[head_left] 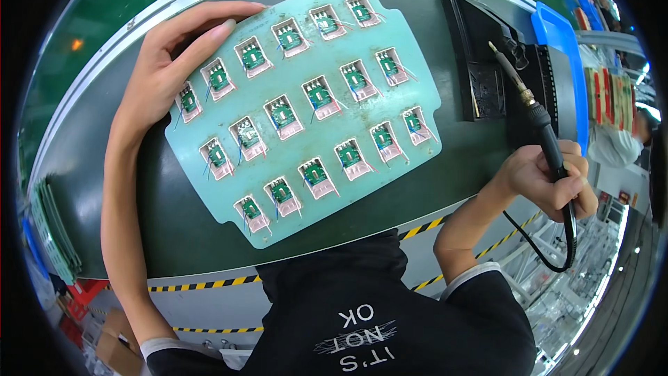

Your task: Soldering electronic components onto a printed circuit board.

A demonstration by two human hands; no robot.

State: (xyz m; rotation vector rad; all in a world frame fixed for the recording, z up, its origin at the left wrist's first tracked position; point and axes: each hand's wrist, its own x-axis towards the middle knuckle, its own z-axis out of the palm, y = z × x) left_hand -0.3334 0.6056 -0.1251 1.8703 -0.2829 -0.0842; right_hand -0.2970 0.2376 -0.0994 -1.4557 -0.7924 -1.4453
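Observation:
A pale teal fixture board [278,76] lies tilted across the bench, with three rows of cut-outs. Each cut-out holds a small green circuit board [319,95] in a whitish housing, with thin red, blue and white wires sticking out. At the board's upper left edge, my left hand [177,52] grips it, thumb near the rim and fingers along the far side. Off to the right, my right hand [553,177] is closed around the handle of a soldering iron [545,129]. The iron's tip points up and away, apart from the fixture board. Its black cord loops below the hand.
Behind the iron stands a black soldering station tray [483,87], with a blue bin [567,63] beside it. Several stacked teal boards [52,230] are at the far left. The dark green bench [177,216] has a pale far rail. Another person [619,146] is at the right.

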